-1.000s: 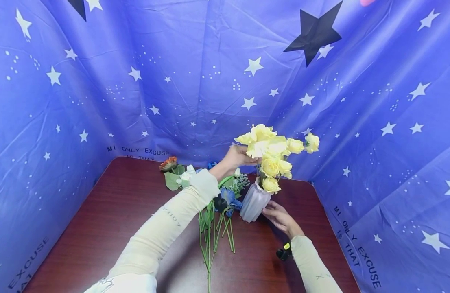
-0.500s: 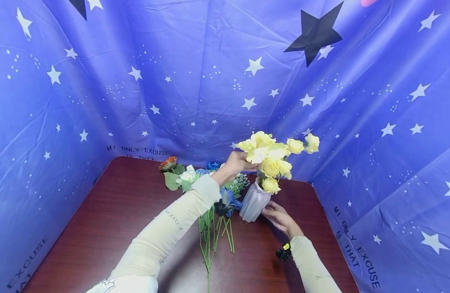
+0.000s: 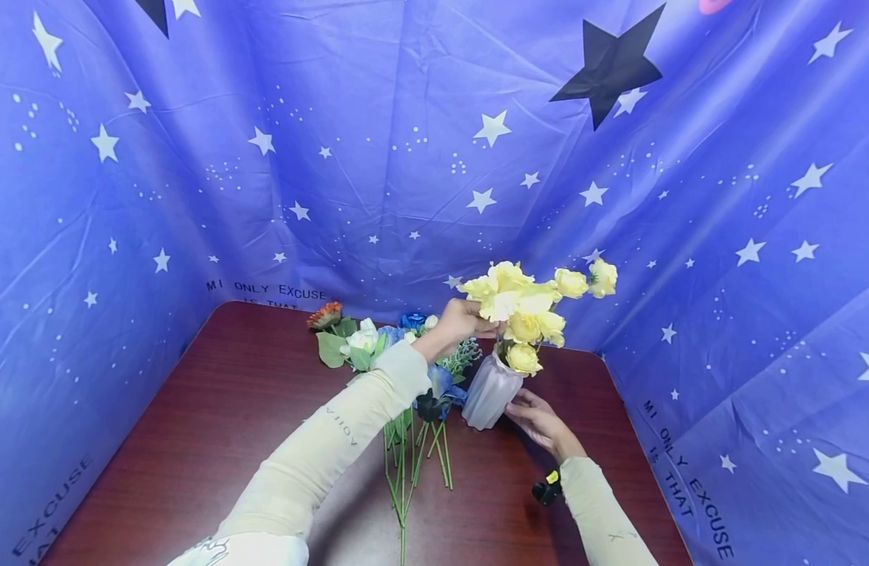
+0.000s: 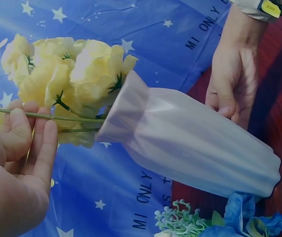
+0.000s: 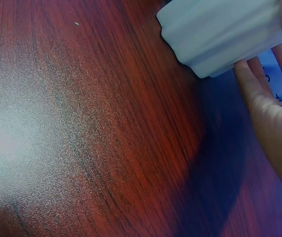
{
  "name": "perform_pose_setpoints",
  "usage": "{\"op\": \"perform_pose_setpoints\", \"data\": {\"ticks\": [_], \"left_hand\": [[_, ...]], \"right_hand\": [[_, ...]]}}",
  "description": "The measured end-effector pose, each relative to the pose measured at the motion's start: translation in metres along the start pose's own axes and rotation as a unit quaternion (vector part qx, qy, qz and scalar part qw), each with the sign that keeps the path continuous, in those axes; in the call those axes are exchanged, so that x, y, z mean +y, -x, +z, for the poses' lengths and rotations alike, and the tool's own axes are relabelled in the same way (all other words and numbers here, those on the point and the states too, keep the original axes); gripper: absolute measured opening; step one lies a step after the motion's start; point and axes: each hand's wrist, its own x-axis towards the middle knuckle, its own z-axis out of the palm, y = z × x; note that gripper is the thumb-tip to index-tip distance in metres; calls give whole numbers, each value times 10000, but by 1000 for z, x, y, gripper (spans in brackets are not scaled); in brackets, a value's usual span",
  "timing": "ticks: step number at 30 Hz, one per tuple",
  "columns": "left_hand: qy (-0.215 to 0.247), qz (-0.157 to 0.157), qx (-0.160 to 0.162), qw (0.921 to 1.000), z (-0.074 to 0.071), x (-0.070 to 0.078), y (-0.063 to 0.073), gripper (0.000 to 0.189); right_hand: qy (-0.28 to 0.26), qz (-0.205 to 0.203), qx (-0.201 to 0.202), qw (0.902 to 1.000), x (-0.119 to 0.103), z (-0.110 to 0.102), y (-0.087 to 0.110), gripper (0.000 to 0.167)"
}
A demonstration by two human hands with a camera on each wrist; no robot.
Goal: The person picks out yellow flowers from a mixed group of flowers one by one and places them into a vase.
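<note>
My left hand [image 3: 457, 326] pinches a thin green stem [image 4: 64, 117] between thumb and fingertips, just outside the vase mouth. That stem runs into the opening, and its large yellow flower [image 3: 504, 289] is above the hand. Several other yellow flowers [image 4: 47, 74] stand in the pale, ribbed vase [image 3: 493, 391] and spread over its rim. Low on the vase's right side, my right hand [image 3: 540, 423] holds it, thumb on the near side and fingers reaching behind. In the right wrist view, the fingertips [image 5: 243, 69] meet the wall close to the base.
Left of the vase lie blue flowers [image 3: 440, 381], a white flower [image 3: 364, 336] and an orange flower [image 3: 326, 316], their green stems [image 3: 403, 479] pointing toward the near edge. The reddish-brown table [image 3: 265, 377] is enclosed by blue star-printed cloth [image 3: 378, 181].
The left hand has moved down and slightly right, lowering the yellow flower toward the vase. The right hand and the vase have stayed in place.
</note>
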Motion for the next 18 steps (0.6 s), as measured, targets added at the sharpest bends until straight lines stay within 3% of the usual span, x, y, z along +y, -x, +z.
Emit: {"op": "perform_pose_setpoints", "data": {"ticks": [10, 16, 18], "left_hand": [[-249, -28, 69, 9997, 4, -11, -5, 33], [-265, -159, 141, 9994, 8, -14, -3, 48], [-308, -197, 140, 9992, 9, -15, -2, 44]], "right_hand": [[8, -1, -19, 10000, -1, 1, 0, 48], [90, -14, -55, 9999, 0, 0, 0, 49], [98, -5, -40, 9999, 0, 0, 0, 49]]}}
